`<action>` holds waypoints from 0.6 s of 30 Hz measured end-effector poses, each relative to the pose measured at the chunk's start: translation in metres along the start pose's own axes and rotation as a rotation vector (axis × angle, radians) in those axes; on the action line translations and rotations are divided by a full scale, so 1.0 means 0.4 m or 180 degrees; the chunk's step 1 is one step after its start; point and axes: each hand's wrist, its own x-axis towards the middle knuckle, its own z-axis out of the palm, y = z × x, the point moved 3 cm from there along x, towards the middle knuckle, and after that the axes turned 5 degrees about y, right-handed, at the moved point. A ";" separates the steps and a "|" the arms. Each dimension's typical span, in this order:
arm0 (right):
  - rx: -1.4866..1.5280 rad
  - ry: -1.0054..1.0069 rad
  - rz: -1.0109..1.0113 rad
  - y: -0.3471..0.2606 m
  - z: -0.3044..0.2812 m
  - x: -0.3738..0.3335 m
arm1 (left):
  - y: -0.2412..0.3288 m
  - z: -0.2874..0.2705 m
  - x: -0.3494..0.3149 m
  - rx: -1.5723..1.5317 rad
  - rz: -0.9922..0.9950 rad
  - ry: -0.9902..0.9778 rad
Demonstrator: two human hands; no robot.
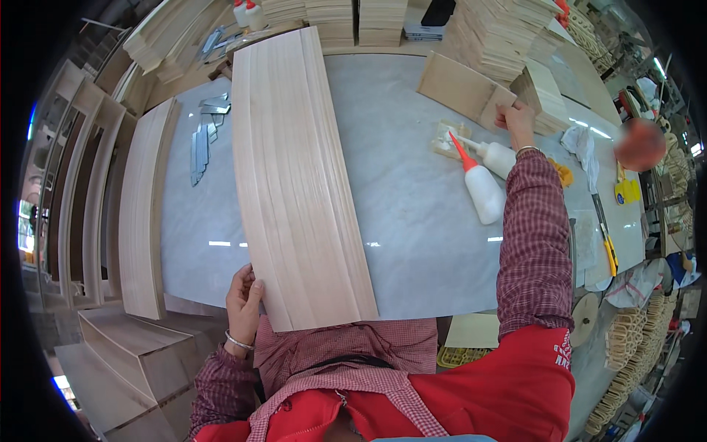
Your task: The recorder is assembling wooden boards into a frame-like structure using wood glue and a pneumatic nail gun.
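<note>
A long pale wooden panel (298,184) lies lengthwise over the table, its near end reaching past the front edge. My left hand (244,300) grips the panel's near left edge, thumb and fingers closed there. At the far right, my right hand (517,124) pinches the end of a thin brown wooden board (460,87), which stands tilted beside stacked boards. Just left of my right forearm lie a white glue bottle with a red nozzle (483,193) and a second white bottle (498,158). Their tips rest by a small glue-smeared piece (446,140).
Flat metal pieces (200,147) lie left of the panel. Another wooden panel (147,210) stands along the table's left edge. Tall stacks of thin boards (490,33) line the back. A yellow-handled cutter (608,247) and a white cloth (582,147) are at right. Another person's blurred head shows beyond.
</note>
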 end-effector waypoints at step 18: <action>-0.1424 0.0660 -0.3980 -0.226 -0.165 -0.753 | 0.020 0.008 -0.092 0.0214 0.1163 0.0219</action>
